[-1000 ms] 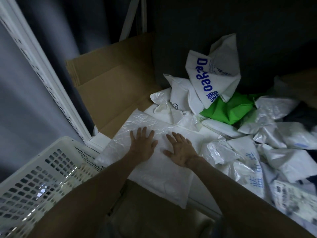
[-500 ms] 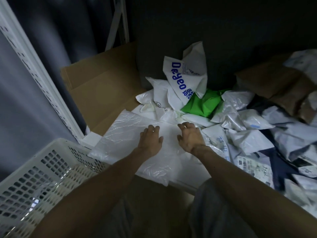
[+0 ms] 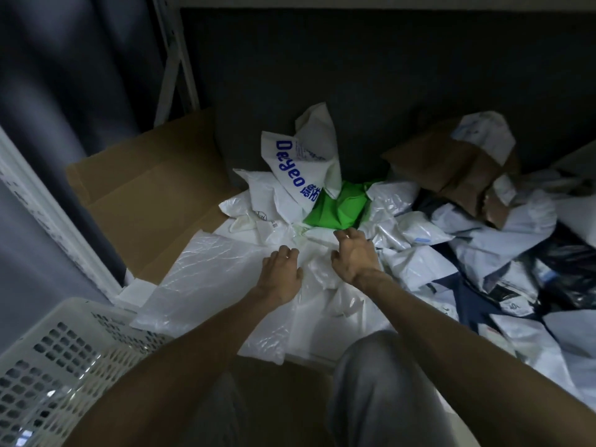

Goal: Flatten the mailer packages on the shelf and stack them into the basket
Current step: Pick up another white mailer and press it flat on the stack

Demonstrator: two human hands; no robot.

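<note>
A large white plastic mailer point(image 3: 206, 279) lies flat at the front of the shelf, its near corner hanging over the edge. My left hand point(image 3: 282, 274) rests on its far part with fingers curled into the plastic. Just to the right, my right hand point(image 3: 354, 256) claws into the same mailer, which bunches up between the two hands. Behind them a heap of crumpled mailers holds a green mailer point(image 3: 338, 211) and a white bag printed "Deyeo" point(image 3: 290, 166). The white perforated basket point(image 3: 64, 333) stands at the lower left, beside the shelf.
Flattened cardboard point(image 3: 145, 195) covers the shelf's left end. A torn brown paper mailer point(image 3: 451, 169) and dark bags point(image 3: 564, 269) lie at the right among several white mailers. A white perforated shelf upright point(image 3: 48, 214) runs between shelf and basket.
Both hands slid away from me across the white mailer toward the pile and went from flat palms to curled fingers. The plastic now bunches between them. The view swung right.
</note>
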